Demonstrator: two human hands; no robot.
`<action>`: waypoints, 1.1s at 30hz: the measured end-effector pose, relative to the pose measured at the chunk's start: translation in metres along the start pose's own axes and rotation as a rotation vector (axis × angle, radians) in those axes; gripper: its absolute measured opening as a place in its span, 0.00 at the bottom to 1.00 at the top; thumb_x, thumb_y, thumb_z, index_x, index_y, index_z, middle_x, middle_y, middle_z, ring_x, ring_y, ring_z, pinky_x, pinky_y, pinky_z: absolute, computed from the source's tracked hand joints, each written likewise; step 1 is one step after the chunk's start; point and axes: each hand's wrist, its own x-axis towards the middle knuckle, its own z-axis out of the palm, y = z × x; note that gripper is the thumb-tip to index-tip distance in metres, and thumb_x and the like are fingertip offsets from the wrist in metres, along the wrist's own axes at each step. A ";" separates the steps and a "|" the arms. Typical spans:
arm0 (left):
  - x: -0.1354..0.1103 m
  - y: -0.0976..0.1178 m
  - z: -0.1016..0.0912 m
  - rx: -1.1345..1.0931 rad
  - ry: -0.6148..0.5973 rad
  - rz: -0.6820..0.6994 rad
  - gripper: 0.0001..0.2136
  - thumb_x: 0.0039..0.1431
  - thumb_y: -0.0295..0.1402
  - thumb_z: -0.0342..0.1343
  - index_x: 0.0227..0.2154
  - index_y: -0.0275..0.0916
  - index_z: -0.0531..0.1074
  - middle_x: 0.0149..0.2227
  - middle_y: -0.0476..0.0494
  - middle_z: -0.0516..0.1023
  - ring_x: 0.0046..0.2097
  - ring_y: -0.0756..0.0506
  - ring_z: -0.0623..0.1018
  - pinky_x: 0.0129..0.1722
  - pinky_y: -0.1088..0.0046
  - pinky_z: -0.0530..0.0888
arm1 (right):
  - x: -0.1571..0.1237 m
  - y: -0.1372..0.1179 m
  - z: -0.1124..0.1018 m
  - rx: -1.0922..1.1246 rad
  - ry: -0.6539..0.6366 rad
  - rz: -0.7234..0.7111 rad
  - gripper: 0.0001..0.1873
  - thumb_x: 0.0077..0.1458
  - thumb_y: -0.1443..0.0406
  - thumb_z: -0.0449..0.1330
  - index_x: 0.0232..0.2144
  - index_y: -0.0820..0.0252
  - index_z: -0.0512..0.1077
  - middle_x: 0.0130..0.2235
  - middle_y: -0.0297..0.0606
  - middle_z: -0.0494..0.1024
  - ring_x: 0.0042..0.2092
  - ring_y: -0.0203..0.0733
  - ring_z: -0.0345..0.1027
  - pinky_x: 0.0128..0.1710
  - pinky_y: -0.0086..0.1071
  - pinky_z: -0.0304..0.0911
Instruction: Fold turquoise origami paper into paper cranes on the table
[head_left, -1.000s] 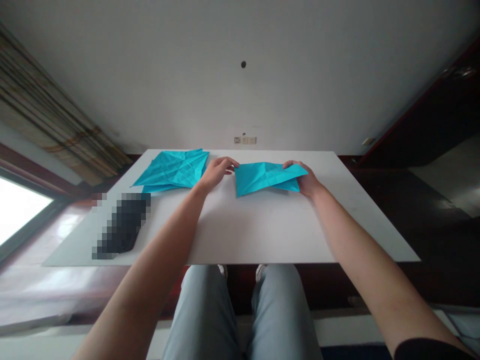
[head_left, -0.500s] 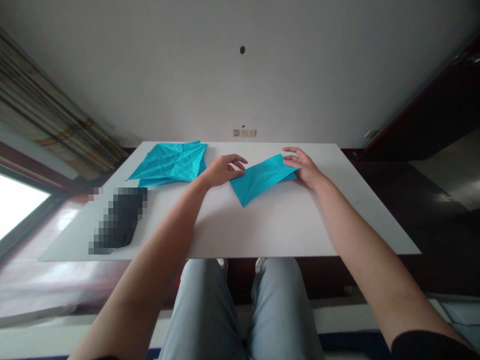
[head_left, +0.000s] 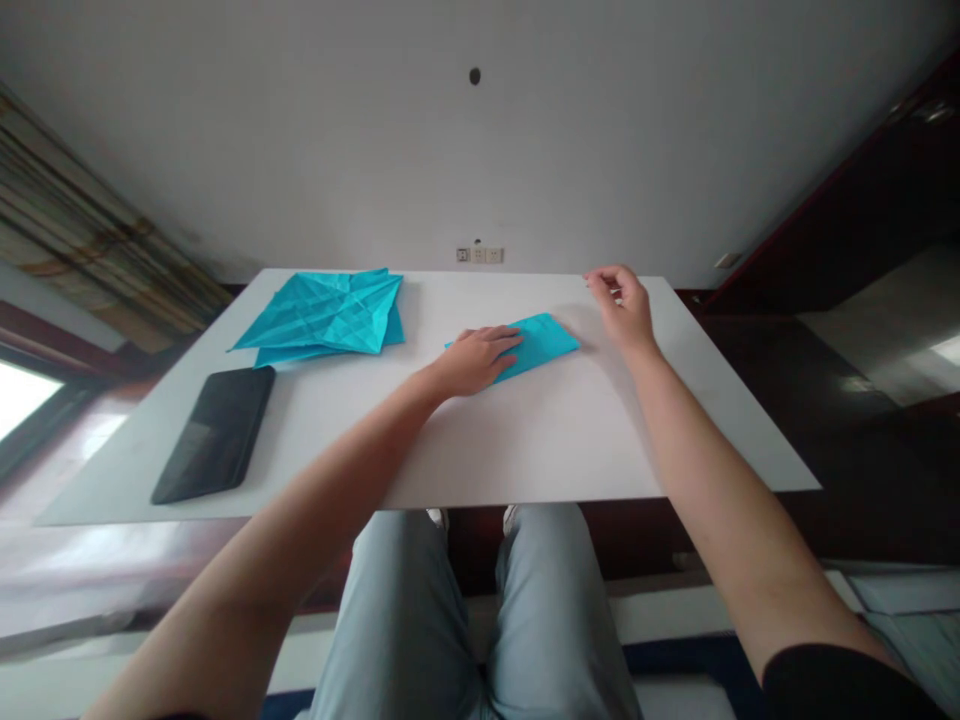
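Note:
A folded piece of turquoise paper (head_left: 541, 341) lies on the white table in front of me. My left hand (head_left: 480, 358) rests flat on its left part, fingers stretched over the paper and covering that end. Raised just beyond the paper's right end is my right hand (head_left: 622, 300), apart from it, with fingers curled in and nothing visible in them. To the left, a stack of creased turquoise paper sheets (head_left: 330, 312) lies on the table, the upper one crossed by many fold lines.
A dark phone or tablet (head_left: 217, 432) lies at the left front of the white table (head_left: 570, 440). My knees (head_left: 551, 590) are under the near edge. Wall sockets (head_left: 478, 255) are beyond the far edge, and a curtain (head_left: 97, 230) hangs at left.
My left hand has gone from the paper's left edge to lying flat on it. My right hand has let go of the right end and lifted away. The paper now lies flatter.

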 end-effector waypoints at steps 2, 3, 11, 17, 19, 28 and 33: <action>-0.003 0.001 0.007 0.073 -0.056 -0.019 0.30 0.86 0.44 0.44 0.83 0.44 0.65 0.86 0.35 0.60 0.88 0.29 0.58 0.85 0.42 0.57 | -0.004 -0.014 -0.004 -0.031 -0.055 -0.087 0.27 0.75 0.37 0.61 0.50 0.49 0.84 0.53 0.43 0.86 0.57 0.52 0.80 0.62 0.45 0.75; -0.004 0.002 0.009 0.103 -0.065 -0.035 0.31 0.86 0.46 0.44 0.84 0.45 0.62 0.88 0.35 0.56 0.89 0.28 0.53 0.86 0.40 0.55 | -0.006 -0.020 -0.004 -0.039 -0.109 -0.124 0.29 0.75 0.36 0.60 0.53 0.48 0.85 0.56 0.44 0.86 0.60 0.54 0.80 0.65 0.47 0.74; -0.007 0.018 0.018 0.157 -0.078 -0.199 0.40 0.85 0.54 0.40 0.88 0.35 0.51 0.89 0.29 0.45 0.90 0.28 0.45 0.88 0.39 0.45 | -0.035 -0.016 0.034 -0.223 -0.664 -0.156 0.38 0.79 0.36 0.50 0.77 0.42 0.74 0.81 0.40 0.73 0.83 0.62 0.63 0.85 0.66 0.52; -0.010 0.009 0.011 0.108 -0.129 -0.214 0.41 0.84 0.56 0.39 0.88 0.37 0.48 0.89 0.33 0.42 0.90 0.30 0.44 0.88 0.41 0.46 | -0.039 0.015 0.040 -0.369 -0.745 -0.084 0.47 0.72 0.31 0.57 0.83 0.41 0.66 0.87 0.38 0.59 0.88 0.68 0.48 0.87 0.71 0.26; -0.012 0.008 0.007 0.106 -0.150 -0.253 0.45 0.82 0.61 0.41 0.88 0.36 0.47 0.90 0.32 0.41 0.90 0.29 0.43 0.88 0.41 0.43 | -0.037 0.020 0.038 -0.400 -0.709 -0.053 0.56 0.67 0.27 0.60 0.85 0.46 0.63 0.87 0.44 0.57 0.88 0.71 0.45 0.87 0.72 0.22; -0.009 0.010 -0.015 0.189 0.064 -0.450 0.33 0.81 0.55 0.51 0.76 0.38 0.71 0.82 0.26 0.65 0.83 0.24 0.62 0.82 0.40 0.57 | -0.033 -0.010 0.027 -0.605 -0.825 -0.011 0.69 0.65 0.24 0.57 0.89 0.57 0.48 0.89 0.50 0.47 0.90 0.72 0.35 0.87 0.71 0.27; -0.003 0.003 -0.018 0.059 0.137 -0.490 0.23 0.70 0.52 0.69 0.58 0.42 0.81 0.68 0.29 0.78 0.73 0.24 0.73 0.75 0.41 0.65 | -0.033 -0.019 0.027 -0.581 -0.754 -0.033 0.66 0.66 0.30 0.63 0.89 0.54 0.47 0.88 0.53 0.52 0.89 0.73 0.42 0.87 0.71 0.32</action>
